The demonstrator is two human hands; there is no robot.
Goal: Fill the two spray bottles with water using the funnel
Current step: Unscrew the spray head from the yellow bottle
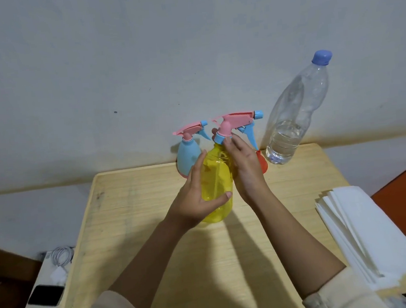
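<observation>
Head cam: L hand gripping yellow spray bottle body at mid bench. R hand pinching its blue collar. Blue spray bottle, orange funnel, water bottle standing behind, nr wall.

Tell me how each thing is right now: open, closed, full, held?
Yellow spray bottle: sprayer on, gripped by left hand.
Right hand: pinches its blue collar.
Blue spray bottle: sprayer on, standing untouched.
Water bottle: capped, upright, partly full.
Orange funnel: mostly hidden, unused.
</observation>
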